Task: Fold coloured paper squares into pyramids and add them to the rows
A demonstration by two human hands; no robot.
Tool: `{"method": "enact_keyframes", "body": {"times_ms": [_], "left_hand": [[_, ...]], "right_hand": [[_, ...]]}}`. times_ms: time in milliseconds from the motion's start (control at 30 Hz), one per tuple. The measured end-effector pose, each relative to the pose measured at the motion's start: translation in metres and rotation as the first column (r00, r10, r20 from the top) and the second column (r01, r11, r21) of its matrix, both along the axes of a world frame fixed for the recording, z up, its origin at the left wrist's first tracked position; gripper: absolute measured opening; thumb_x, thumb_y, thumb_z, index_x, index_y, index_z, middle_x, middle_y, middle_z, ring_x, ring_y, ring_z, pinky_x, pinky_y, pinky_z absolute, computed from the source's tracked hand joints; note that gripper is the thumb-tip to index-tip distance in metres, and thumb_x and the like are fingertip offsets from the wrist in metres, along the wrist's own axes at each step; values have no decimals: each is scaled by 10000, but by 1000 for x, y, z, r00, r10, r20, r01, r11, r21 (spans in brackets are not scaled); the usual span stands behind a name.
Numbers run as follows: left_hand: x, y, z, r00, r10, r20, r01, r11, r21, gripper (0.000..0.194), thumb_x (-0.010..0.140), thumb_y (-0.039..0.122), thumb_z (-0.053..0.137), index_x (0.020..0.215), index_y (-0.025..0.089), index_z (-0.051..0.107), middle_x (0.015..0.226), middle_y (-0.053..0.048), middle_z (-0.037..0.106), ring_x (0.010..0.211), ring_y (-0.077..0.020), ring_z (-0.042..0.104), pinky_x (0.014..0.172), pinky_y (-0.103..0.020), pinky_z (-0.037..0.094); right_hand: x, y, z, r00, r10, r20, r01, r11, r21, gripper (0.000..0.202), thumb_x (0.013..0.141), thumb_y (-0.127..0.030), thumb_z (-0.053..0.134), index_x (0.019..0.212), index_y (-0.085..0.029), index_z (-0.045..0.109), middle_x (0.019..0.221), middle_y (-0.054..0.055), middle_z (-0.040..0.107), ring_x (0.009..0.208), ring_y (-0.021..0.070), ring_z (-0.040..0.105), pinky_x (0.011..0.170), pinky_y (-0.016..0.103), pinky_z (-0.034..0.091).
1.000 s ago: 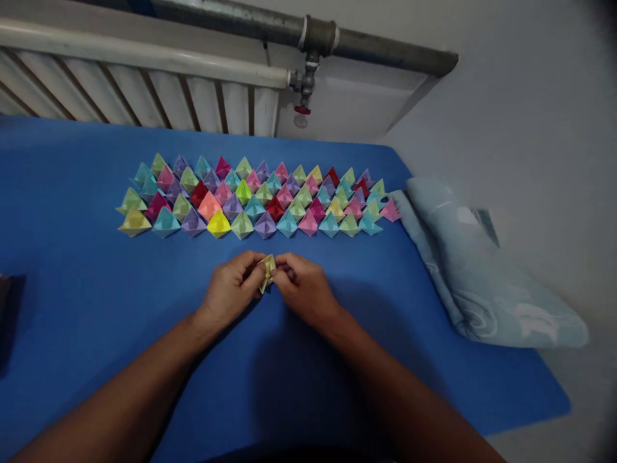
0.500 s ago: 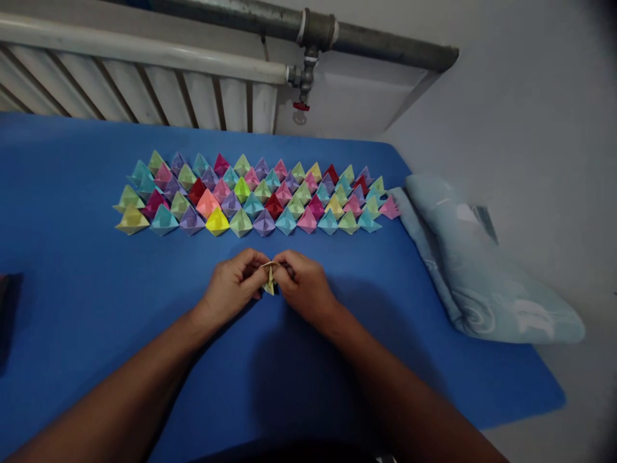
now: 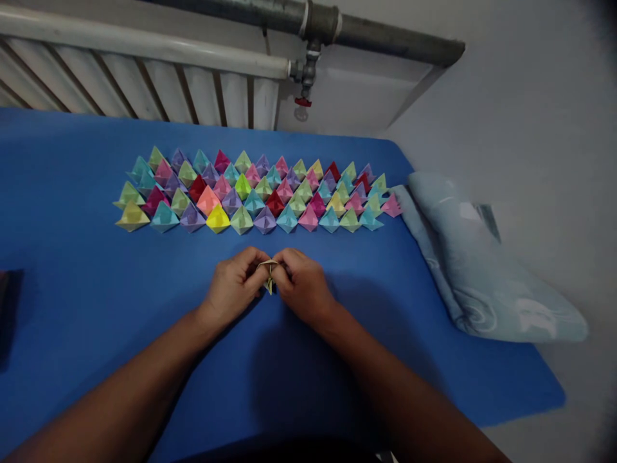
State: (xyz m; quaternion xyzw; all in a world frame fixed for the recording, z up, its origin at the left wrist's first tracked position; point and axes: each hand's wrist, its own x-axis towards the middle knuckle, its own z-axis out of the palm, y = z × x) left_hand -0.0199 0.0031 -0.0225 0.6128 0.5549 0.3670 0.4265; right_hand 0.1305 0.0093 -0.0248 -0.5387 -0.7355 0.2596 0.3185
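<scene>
A small folded paper piece (image 3: 270, 283), pale yellow-green, is pinched between both hands above the blue surface. My left hand (image 3: 234, 278) is closed on its left side, thumb and forefinger at the paper. From the right, my right hand (image 3: 304, 280) grips the other side the same way. The thumbs are close together, and much of the paper is hidden behind the fingers. Beyond the hands, several rows of colourful folded paper boats (image 3: 265, 220) stand packed together, their points up.
A blue mat (image 3: 120, 302) lies under everything. On the right is a folded light-blue blanket (image 3: 496, 283). A white radiator (image 3: 159, 90) and a metal pipe with a red-handled valve (image 3: 303, 101) run along the back wall. Some dark object (image 3: 8, 315) shows at the left edge.
Both hands keep hold of the paper in nearly the same place. The thumbs have shifted slightly and the paper's lower tip looks narrower. The view has tilted a little.
</scene>
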Motion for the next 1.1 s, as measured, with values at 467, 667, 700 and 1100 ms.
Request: {"method": "enact_keyframes", "body": {"times_ms": [467,667,700,1100], "left_hand": [[-2,-1,-4,995,26,-100,-19,997,70,145,828,332,574,849,214,655,640,19,665,534,-122,599,509,-227,446],[0,0,-5,996,28,89,-23,998,-61,170,787,354,639,850,196,640,648,22,663,507,-115,600,462,-218,474],[1,1,-4,989,44,140,-31,995,-95,179,784,360,646,842,191,634,631,27,653,484,-108,590,448,-215,471],[3,12,7,819,288,497,-157,944,-290,261,658,275,736,858,144,634,765,-1,687,587,-117,651,481,-206,534]], "right_hand": [[-1,2,-1,998,-17,-58,18,1000,15,146,814,-146,459,716,-218,541,711,-1,612,687,139,553,706,261,423],[-1,4,1,991,-37,-129,30,998,-56,137,807,-166,479,706,-210,561,694,-3,615,665,132,562,681,261,434],[0,4,1,982,-49,-183,31,994,-103,122,817,-190,490,734,-209,577,695,-6,618,648,128,565,660,256,439],[3,-6,10,964,-52,-260,24,994,-109,172,805,-304,620,941,-202,601,920,23,644,632,103,568,592,241,464]]}}
